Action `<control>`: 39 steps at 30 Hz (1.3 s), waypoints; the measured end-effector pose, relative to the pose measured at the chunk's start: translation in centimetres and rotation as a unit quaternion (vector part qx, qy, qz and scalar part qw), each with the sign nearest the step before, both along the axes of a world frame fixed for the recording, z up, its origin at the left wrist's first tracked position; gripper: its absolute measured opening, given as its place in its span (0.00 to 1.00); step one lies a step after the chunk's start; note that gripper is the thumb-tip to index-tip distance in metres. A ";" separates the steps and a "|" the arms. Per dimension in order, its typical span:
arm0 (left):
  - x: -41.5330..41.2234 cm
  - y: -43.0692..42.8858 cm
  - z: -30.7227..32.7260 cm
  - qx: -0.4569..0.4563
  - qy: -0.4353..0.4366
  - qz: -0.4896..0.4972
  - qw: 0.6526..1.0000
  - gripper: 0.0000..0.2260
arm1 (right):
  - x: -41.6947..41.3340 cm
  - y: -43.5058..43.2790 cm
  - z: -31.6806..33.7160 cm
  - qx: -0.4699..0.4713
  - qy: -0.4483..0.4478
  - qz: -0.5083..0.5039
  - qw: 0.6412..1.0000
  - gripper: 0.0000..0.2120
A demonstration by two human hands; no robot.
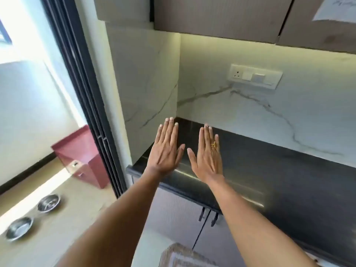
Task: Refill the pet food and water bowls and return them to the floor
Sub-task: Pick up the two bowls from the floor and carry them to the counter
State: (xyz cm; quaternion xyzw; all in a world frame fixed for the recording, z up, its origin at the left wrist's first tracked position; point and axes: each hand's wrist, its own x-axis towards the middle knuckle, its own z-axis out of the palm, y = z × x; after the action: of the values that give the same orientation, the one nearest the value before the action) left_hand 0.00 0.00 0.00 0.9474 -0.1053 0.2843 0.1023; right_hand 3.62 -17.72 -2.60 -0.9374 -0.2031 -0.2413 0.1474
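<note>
Two steel pet bowls stand on the tan floor at the lower left, one (49, 203) farther off and one (19, 228) nearer the frame's edge. What they hold is too blurred to tell. Both my arms reach forward over the dark countertop (269, 170). My left hand (165, 149) is flat, palm down, fingers straight and together, holding nothing. My right hand (207, 155), with a gold ring on one finger, is held the same way beside it, a small gap between the thumbs.
A marble-look backsplash with a socket panel (254, 76) rises behind the counter. Brown wall cabinets (221, 14) hang overhead. Grey base cabinet doors with black handles (208, 217) sit below. A black sliding-door frame (84, 89) and a maroon box (82, 158) lie left.
</note>
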 end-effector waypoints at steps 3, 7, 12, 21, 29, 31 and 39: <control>-2.8 3.3 -3.3 -0.019 0.053 0.053 0.997 0.33 | -1.8 4.0 -3.3 0.002 0.055 0.052 0.997 0.39; -7.3 9.4 -8.0 -0.036 0.094 0.106 0.989 0.33 | -4.8 10.6 -7.7 -0.025 0.103 0.128 0.986 0.39; -13.3 17.1 -12.2 -0.034 0.137 0.170 0.975 0.32 | -7.6 19.1 -10.5 -0.033 0.143 0.189 0.971 0.37; -22.4 31.4 -18.0 -0.049 0.259 0.276 0.924 0.33 | -10.9 34.8 -15.3 -0.076 0.227 0.284 0.928 0.38; -25.1 41.7 -20.2 -0.147 0.295 0.401 0.855 0.36 | -9.4 49.0 -18.4 -0.177 0.284 0.393 0.856 0.30; -25.1 44.5 -20.6 -0.173 0.307 0.425 0.834 0.37 | -8.0 52.6 -19.3 -0.181 0.308 0.406 0.841 0.28; -25.1 55.4 -20.6 -0.234 0.342 0.566 0.712 0.28 | -2.7 66.4 -20.6 -0.198 0.392 0.408 0.801 0.21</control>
State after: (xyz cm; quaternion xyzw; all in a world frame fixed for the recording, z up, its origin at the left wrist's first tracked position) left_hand -25.13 55.43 -20.65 0.8078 0.5632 -0.0389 0.1699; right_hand 0.95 48.68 -23.18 -0.7915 -0.5346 0.2748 0.1105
